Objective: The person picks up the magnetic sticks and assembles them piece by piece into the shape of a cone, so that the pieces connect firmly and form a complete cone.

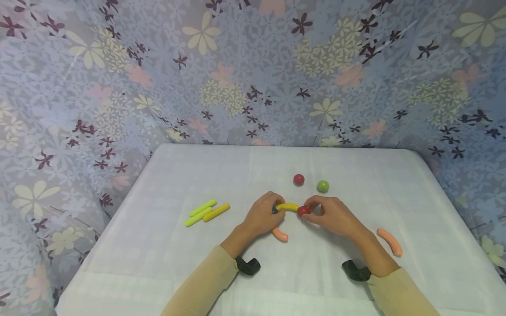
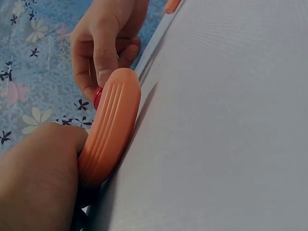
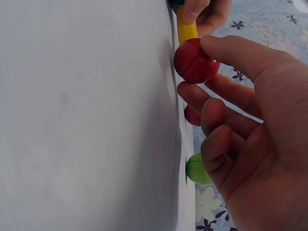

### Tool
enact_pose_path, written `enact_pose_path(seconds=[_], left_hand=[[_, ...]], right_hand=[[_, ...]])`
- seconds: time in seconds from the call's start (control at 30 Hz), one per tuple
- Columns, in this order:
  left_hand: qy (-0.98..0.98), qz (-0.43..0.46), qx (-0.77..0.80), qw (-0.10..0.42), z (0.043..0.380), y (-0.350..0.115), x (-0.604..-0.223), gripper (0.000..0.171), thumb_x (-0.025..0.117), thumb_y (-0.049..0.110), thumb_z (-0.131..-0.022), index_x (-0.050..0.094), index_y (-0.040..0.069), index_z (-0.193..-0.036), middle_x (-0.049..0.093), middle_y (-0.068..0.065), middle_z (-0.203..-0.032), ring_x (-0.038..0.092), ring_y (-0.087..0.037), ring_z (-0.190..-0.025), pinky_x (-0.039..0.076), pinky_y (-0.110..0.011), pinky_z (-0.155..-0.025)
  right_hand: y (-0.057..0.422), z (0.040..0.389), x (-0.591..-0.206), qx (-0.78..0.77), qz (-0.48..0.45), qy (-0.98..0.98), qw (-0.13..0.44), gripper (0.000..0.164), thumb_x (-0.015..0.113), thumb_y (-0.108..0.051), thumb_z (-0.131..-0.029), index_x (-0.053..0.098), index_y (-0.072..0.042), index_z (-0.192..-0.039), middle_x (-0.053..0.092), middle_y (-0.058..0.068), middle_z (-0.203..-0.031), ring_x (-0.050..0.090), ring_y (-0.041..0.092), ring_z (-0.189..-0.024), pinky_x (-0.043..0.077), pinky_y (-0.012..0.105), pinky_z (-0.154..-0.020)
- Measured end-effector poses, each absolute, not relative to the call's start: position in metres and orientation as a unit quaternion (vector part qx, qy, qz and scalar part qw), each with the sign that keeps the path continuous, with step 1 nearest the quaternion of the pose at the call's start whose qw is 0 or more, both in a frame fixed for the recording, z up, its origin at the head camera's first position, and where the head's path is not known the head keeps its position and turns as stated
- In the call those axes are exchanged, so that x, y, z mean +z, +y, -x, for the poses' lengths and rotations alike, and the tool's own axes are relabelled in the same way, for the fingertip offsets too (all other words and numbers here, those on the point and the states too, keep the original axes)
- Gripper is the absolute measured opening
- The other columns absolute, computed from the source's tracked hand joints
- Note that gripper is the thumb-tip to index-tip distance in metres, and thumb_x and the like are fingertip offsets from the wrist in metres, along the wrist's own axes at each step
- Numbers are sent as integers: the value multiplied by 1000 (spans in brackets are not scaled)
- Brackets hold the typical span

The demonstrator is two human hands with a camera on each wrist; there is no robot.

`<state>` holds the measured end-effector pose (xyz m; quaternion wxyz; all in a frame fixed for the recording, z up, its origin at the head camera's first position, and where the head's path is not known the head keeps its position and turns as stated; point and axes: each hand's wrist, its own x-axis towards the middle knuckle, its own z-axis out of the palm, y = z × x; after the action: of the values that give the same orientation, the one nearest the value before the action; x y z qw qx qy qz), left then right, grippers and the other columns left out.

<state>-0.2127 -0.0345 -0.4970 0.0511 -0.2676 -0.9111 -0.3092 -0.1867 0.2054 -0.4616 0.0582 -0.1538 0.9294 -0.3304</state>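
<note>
My left hand point(image 1: 264, 213) pinches a dark blue ball point(image 1: 275, 210) where it meets the left end of a curved yellow rod point(image 1: 288, 206). A curved orange rod point(image 2: 111, 127), ribbed along its side, extends from under this hand toward me; its far end is hidden by the fingers. At the yellow rod's other end, my right hand point(image 1: 334, 214) holds a glossy red ball point(image 3: 196, 61) between thumb and fingertips. Ball and rod end meet in the right wrist view, with a left fingertip lying on the yellow rod there.
Beyond my hands lie another red ball point(image 1: 298, 179) and a green ball point(image 1: 323, 186). Two lime straight rods point(image 1: 203, 207) and a yellow straight rod point(image 1: 216, 212) are grouped at left. A second orange curved rod point(image 1: 389, 242) lies beside my right forearm on the white-covered table point(image 1: 316, 285).
</note>
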Motion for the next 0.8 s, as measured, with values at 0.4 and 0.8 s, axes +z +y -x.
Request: enact_pose_path(seconds=[0.4, 0.8], left_hand=[[-902, 286, -320, 53, 216, -35, -497, 23, 65, 26, -86, 60, 18, -107, 53, 11, -100, 49, -5, -85, 45, -20, -77], [-840, 313, -443, -15, 221, -47, -489, 23, 74, 21, -83, 68, 21, -105, 62, 10, -106, 54, -13, -94, 47, -27, -78]], right_hand=[[206, 188, -462, -336, 153, 927, 64, 28, 76, -31, -82, 67, -20, -107, 65, -8, -92, 52, 16, -69, 45, 31, -56], [208, 189, -468, -343, 152, 925, 64, 29, 76, -35, -83, 67, -24, -108, 65, -10, -92, 53, 16, -70, 47, 32, -60]])
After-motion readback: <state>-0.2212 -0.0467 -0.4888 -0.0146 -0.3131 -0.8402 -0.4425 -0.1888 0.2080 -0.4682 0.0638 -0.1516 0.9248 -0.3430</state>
